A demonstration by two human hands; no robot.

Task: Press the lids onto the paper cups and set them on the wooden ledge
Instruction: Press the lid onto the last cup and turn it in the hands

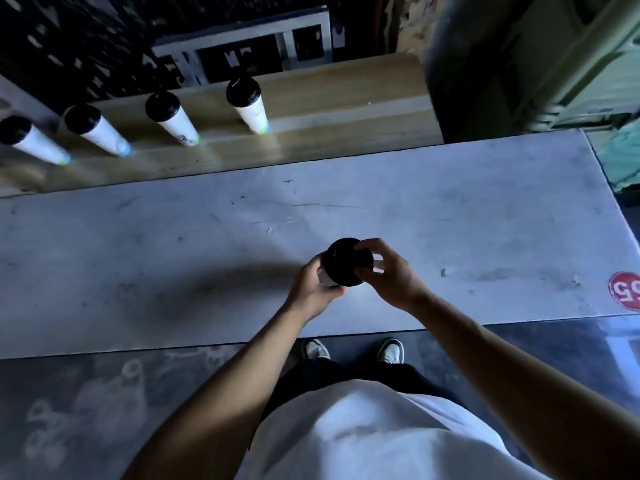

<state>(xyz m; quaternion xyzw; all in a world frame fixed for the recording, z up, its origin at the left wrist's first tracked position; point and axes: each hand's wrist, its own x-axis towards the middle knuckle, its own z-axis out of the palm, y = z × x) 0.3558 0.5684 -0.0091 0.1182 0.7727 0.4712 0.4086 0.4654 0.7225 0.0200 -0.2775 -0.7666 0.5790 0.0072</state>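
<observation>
Over the near part of the pale table (pixel 173 244) I hold a white paper cup (pixel 325 277) with a black lid (pixel 348 261) on top. My left hand (pixel 311 285) wraps around the cup's side from the left. My right hand (pixel 388 271) grips the lid's rim from the right, with fingers and thumb curled over it. Most of the cup's body is hidden under the lid and my hands. On the wooden ledge (pixel 329 95) behind the table stand several white cups with black lids, one of them (pixel 247 103) nearest the middle.
A red round sticker (pixel 626 291) lies at the table's right edge. A dark post (pixel 460 64) rises at the ledge's right end. Dark railings and a pale frame (pixel 242 46) stand behind the ledge. My shoes (pixel 353 349) show on the floor below.
</observation>
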